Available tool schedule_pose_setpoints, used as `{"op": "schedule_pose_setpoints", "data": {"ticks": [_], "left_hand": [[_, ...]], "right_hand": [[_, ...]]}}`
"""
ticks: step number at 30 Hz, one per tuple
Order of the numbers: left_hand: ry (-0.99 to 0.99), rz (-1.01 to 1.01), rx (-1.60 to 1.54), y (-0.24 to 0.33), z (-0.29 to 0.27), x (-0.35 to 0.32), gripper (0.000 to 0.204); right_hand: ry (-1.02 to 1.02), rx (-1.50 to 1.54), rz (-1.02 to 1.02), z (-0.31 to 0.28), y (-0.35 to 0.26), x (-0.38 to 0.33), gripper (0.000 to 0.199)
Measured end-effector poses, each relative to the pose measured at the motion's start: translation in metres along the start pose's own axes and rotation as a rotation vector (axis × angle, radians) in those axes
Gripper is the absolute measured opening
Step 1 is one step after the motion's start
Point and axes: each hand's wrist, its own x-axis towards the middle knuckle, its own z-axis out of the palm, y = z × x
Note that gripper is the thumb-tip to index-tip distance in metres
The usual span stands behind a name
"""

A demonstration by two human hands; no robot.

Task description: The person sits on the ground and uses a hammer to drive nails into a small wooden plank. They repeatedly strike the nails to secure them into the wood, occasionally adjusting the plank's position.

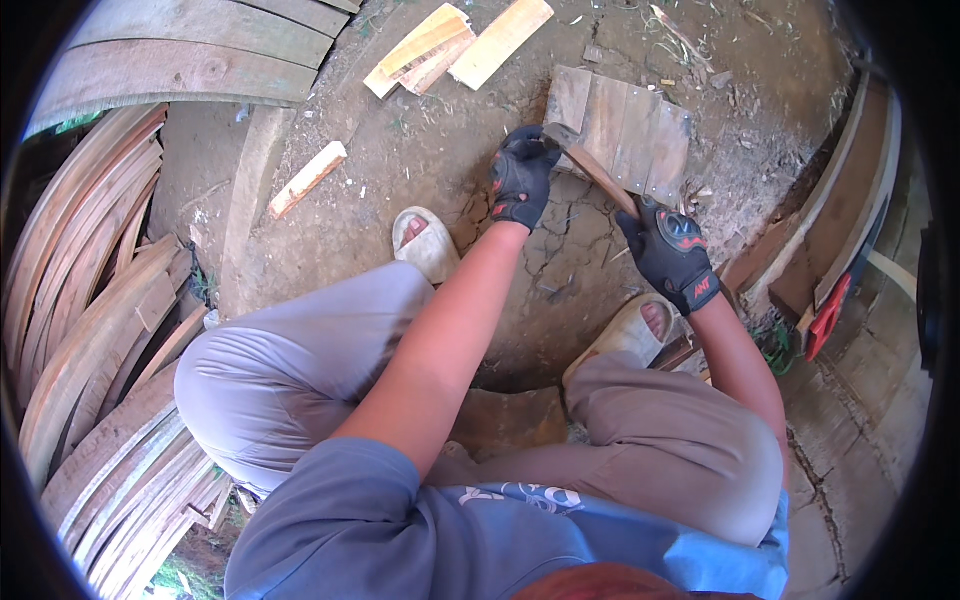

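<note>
I sit low over cracked dirt ground, both hands in black gloves. My right hand point(668, 248) grips the wooden handle of a hammer point(600, 172), whose dark head lies near the corner of a small panel of grey wooden slats point(630, 130). My left hand point(520, 178) rests closed at the panel's near left corner, right beside the hammer head; whether it pinches anything small is hidden. The panel lies flat on the ground in front of my sandalled feet point(428, 240).
Curved wooden staves are stacked in piles along the left point(90, 300) and upper left point(180, 50). Short pale wood offcuts point(450, 45) and one stick point(306, 178) lie on the dirt. More boards and a red-handled tool point(828, 315) stand at the right.
</note>
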Motion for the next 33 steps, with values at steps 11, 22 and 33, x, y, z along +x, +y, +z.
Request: {"op": "schedule_pose_setpoints", "data": {"ticks": [11, 22, 33], "left_hand": [[-0.043, -0.033, -0.002, 0.009, 0.003, 0.0, 0.016], [-0.002, 0.038, 0.11, -0.008, -0.002, -0.001, 0.015], [0.035, 0.217, 0.09, -0.024, -0.005, -0.003, 0.027]], "right_hand": [[0.017, -0.063, -0.018, 0.003, 0.001, -0.001, 0.021], [-0.013, -0.042, 0.045, -0.012, -0.022, -0.001, 0.026], [0.044, -0.064, -0.039, -0.008, -0.027, -0.007, 0.019]]}}
